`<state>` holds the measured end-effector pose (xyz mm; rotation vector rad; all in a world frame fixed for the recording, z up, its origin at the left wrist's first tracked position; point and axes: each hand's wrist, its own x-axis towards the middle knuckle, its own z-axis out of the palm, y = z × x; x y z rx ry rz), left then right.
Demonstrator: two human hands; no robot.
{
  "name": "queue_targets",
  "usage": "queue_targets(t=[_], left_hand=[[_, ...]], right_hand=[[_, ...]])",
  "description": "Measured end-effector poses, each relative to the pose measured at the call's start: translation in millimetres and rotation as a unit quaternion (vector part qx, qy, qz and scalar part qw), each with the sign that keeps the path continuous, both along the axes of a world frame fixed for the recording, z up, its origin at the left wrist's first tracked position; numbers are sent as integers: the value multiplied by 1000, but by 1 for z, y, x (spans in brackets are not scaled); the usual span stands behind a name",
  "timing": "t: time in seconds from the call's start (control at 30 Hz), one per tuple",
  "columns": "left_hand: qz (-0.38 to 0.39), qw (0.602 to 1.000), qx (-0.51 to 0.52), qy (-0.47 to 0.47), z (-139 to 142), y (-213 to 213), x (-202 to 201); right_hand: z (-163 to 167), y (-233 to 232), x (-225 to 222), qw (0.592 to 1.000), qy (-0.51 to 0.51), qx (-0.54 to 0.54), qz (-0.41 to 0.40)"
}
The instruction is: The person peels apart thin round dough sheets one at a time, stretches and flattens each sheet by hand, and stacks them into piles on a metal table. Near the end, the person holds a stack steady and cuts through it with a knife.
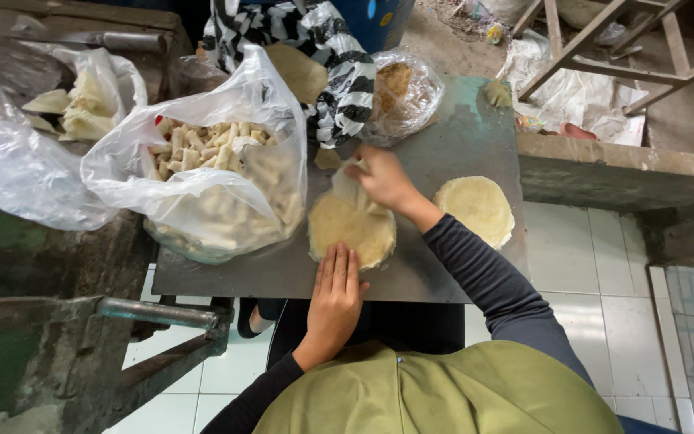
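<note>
At tray centre: thin, floppy, tearable wrapper stack (352, 229); left hand (337, 293) flat, fingers together; right hand (385, 178) pinching twelve-o'clock edge.

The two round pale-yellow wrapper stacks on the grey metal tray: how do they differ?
The nearer round pale-yellow wrapper stack has both hands on it: the left hand lies flat on its near edge, and the right hand lifts its top sheet, which is folded up. The farther round pale-yellow wrapper stack lies flat and untouched near the right edge of the grey metal tray. Both are thin, round, pale sheets on the same tray.
</note>
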<state>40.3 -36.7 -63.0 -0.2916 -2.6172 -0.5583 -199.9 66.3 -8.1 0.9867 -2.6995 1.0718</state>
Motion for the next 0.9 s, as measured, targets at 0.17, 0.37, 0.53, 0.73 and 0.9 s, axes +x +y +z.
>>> queue_targets(t=[0.17, 0.37, 0.53, 0.73, 0.9], left_hand=[[9, 1000, -11, 6, -1, 2, 0], [25, 998, 22, -58, 29, -1, -6], [-106, 944, 313, -26, 83, -4, -47], [-397, 634, 583, -317, 126, 61, -135], [-318, 819, 407, -250, 134, 81, -176]], right_hand=[[2, 36, -3, 984, -46, -95, -147], [45, 83, 19, 938, -136, -299, -113], [101, 133, 61, 862, -347, -369, -27], [133, 173, 95, 897, -336, -280, 70], [148, 205, 97, 937, -251, -234, -69]])
